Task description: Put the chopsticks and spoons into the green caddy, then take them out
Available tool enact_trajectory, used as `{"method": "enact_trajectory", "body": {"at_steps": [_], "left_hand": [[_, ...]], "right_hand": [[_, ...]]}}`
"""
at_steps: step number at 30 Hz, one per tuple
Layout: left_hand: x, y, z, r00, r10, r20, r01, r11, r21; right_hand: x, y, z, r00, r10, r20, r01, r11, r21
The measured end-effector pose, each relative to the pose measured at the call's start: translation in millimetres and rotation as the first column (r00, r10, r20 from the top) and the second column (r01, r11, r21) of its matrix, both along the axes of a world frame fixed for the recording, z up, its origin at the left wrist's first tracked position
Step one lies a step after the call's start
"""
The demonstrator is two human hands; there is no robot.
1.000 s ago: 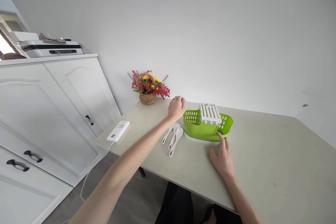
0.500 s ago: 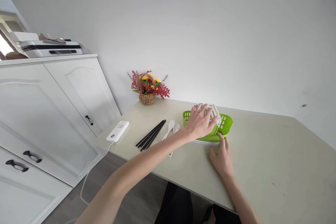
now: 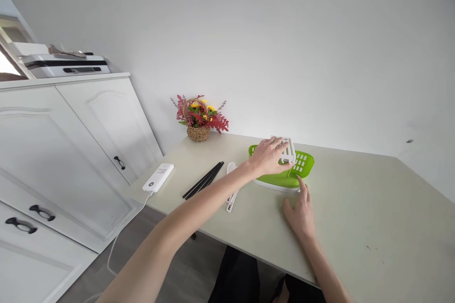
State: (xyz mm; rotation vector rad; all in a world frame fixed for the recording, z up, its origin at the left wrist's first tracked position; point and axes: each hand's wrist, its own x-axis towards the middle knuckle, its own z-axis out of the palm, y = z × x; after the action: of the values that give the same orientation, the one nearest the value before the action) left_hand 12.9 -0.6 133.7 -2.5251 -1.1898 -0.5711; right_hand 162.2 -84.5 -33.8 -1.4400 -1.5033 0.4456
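Observation:
A green plastic holder with a slotted back wall [image 3: 307, 163] and a white base stands on the table. My left hand [image 3: 267, 155] reaches over it, fingers closed on a white slotted rack [image 3: 289, 150] at the holder's rear. My palm hides part of both pieces. Against the holder's front right edge rest the fingertips of my right hand [image 3: 301, 210], with the thumb held apart. Left of the holder lie two white spoons [image 3: 231, 201], partly behind my left forearm. Several black chopsticks [image 3: 202, 181] are bunched beside them.
A basket of artificial flowers [image 3: 199, 132] stands near the wall. At the table's left edge lies a white power bank [image 3: 158, 177] with a cable hanging down. White cabinets [image 3: 106, 118] adjoin on the left, with a white case [image 3: 67, 67] on top.
The white rack and my left hand have shifted slightly up and back, and the rack's slots face me more. The holder has turned or tipped a little. My right hand stays at its edge.

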Motion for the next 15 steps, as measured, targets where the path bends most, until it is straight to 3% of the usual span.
{"method": "enact_trajectory", "body": {"at_steps": [6, 15], "left_hand": [[-29.2, 29.5, 12.1, 0.994, 0.106, -0.018, -0.106, 0.994, -0.019], [-100.8, 58.0, 16.9, 0.969, 0.249, 0.0, -0.249, 0.969, -0.011]], "right_hand": [[0.0, 2.2, -3.8, 0.997, -0.036, -0.072, 0.037, 0.999, 0.012], [-0.8, 0.6, -2.9, 0.998, -0.023, -0.061, 0.019, 0.997, -0.069]]}}
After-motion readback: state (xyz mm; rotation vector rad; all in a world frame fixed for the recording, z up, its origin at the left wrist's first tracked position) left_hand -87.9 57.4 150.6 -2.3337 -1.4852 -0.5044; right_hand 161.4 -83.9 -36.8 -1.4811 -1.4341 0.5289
